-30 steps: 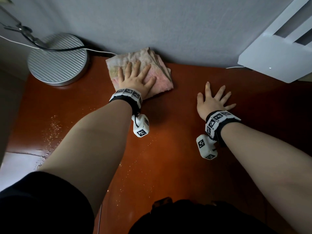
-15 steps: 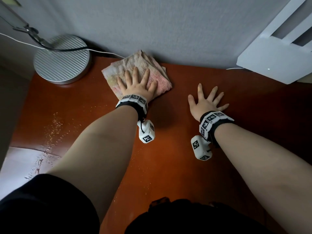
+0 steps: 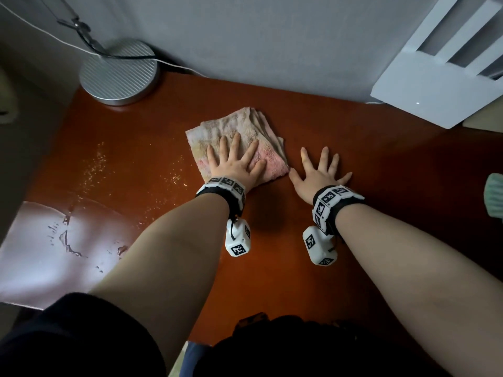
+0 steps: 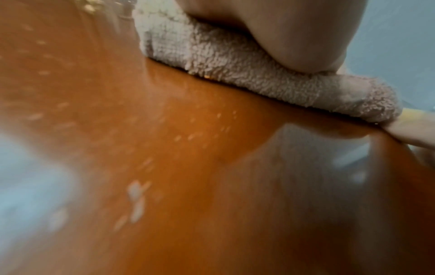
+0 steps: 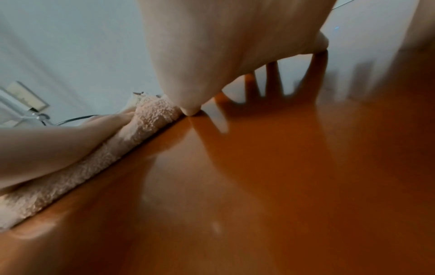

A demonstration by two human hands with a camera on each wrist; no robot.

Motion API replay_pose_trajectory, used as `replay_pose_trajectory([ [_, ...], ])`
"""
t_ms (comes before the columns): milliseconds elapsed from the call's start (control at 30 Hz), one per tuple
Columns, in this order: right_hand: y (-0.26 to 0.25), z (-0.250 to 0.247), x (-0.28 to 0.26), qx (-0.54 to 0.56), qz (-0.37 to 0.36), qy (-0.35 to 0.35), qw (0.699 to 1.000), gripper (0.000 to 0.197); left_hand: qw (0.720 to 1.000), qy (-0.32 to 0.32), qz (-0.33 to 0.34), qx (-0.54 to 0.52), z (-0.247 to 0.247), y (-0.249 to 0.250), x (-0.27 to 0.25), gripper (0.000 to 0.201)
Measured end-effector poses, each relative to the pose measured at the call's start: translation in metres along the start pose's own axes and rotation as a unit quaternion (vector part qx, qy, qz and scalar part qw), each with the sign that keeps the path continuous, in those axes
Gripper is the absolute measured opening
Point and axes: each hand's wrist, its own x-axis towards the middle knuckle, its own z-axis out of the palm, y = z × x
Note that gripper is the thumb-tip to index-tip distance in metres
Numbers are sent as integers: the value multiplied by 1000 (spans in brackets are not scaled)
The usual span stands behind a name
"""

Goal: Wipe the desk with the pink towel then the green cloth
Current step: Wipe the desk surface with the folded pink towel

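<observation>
The folded pink towel (image 3: 242, 134) lies on the reddish-brown desk (image 3: 272, 268), a little back of its middle. My left hand (image 3: 234, 161) presses flat on the towel with straight, spread fingers; the left wrist view shows the palm bearing down on the towel (image 4: 235, 74). My right hand (image 3: 319, 172) lies flat on the bare desk just right of the towel, fingers spread, its thumb tip near the towel edge (image 5: 150, 121). A corner of the green cloth (image 3: 494, 197) shows at the far right edge. Water droplets (image 3: 95, 170) speckle the desk to the left.
A round ribbed metal lamp base (image 3: 118, 73) with a cable stands at the back left by the wall. A white router (image 3: 441, 85) sits at the back right. A wet glossy patch (image 3: 54, 248) covers the desk's front left.
My left hand has dragged the pink towel from the back wall toward me and to the right. The right hand stays flat on the desk, now close beside the towel.
</observation>
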Motion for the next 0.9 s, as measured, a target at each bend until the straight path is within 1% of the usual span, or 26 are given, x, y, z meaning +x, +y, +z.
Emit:
replay_pose_trajectory([
  [100, 8, 7, -13, -11, -13, 0, 1000, 63, 1000, 2, 1, 8, 10, 0, -20, 61],
  [367, 19, 28, -53, -18, -10, -13, 1000, 63, 999, -5, 16, 29, 33, -4, -77, 60],
  [600, 23, 68, -112, -3, 11, -7, 1000, 60, 995, -23, 68, 65, 54, -19, -139, 60],
  [900, 13, 110, -178, 22, 64, -3, 998, 57, 982, -20, 156, 107, 78, -56, -212, 58],
])
